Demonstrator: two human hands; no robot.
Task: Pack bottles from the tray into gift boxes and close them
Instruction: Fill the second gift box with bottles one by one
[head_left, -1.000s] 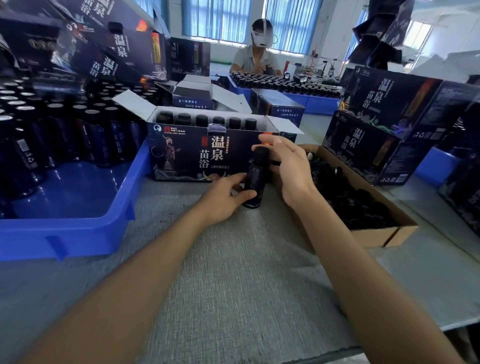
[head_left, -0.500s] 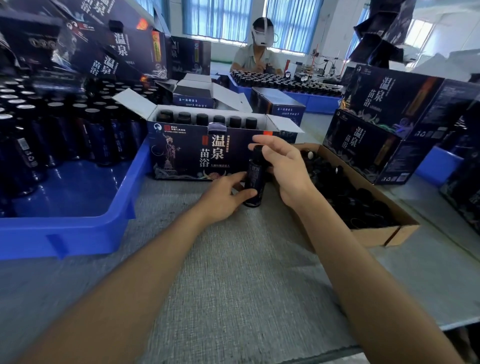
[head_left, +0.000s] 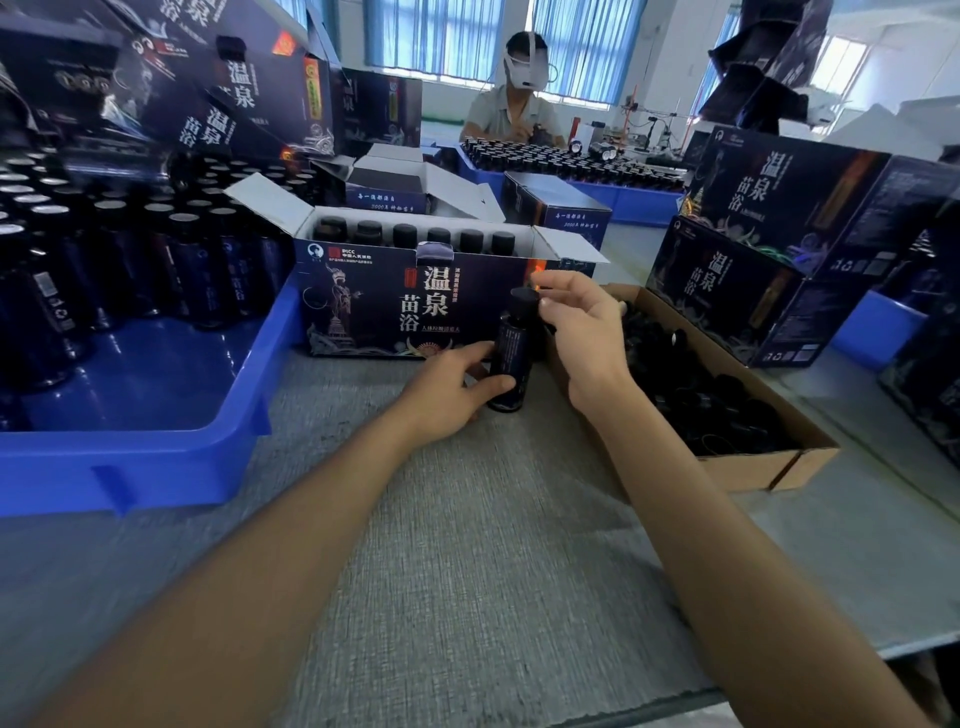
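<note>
Dark glass fills the left grip (head_left: 441, 400): thumb and fingers curl round the lower body of a small bottle (head_left: 511, 353), which stands upright on the grey-covered table (head_left: 467, 545). The right grip (head_left: 587, 332) is closed at the top of it, thumb and forefinger pinching the black cap (head_left: 523, 297). I judge the cap is being tightened or checked before the bottle goes in.

Just behind the bottle stands the open gift box (head_left: 363, 301), flaps spread, with a row of six capped bottles along its back wall. Its front row looks unfilled, though the front wall hides most of it. To the left lies the blue tray (head_left: 156, 467), where more bottles (head_left: 119, 249) are crowded at the far end. A cardboard box (head_left: 753, 467) of loose dark pieces sits to the right, close to the right wrist.

Risks from here:
- The left hold is low, so a hard twist at the cap could tip the bottle.
- A cap left loose or crooked could leak inside the box.
- Lifting the bottle over the front wall could catch the right flap (head_left: 571, 249) or knock a packed neighbour.
</note>
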